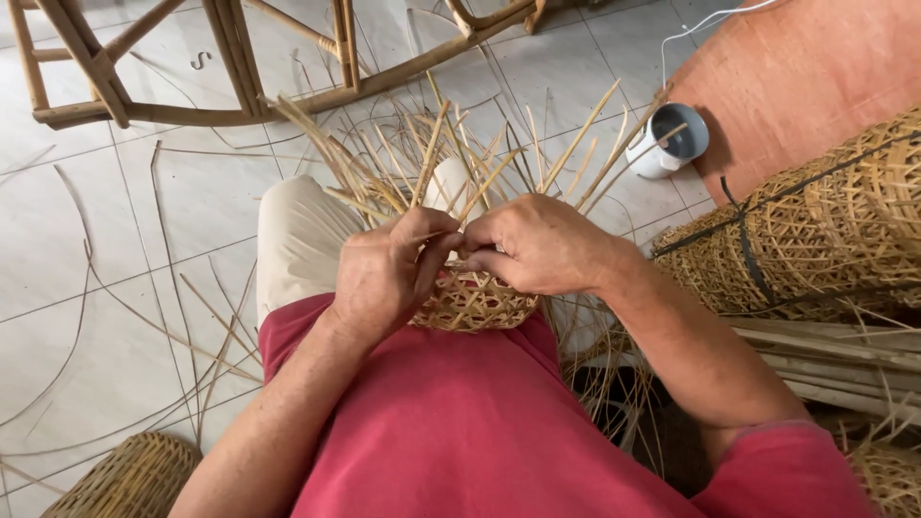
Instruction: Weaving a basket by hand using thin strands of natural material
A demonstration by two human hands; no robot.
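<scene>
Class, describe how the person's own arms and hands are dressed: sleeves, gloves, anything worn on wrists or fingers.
Both hands, left hand and right hand, are bare, without gloves. No watch or ring shows. The forearms are uncovered; a short red sleeve of a red shirt ends above the right elbow.

The half-woven basket (pixel 472 299) at frame centre is pale, dry cane, its loose strips (pixel 432 153) matt and splintery. Glossy, smooth white tiles cover the floor (pixel 125 230). The chair frame (pixel 221 67) at upper left is smooth tan rattan. The openwork roll (pixel 825 221) at right is rough woven cane; the mug (pixel 669 142) beside it, glossy white ceramic.
</scene>
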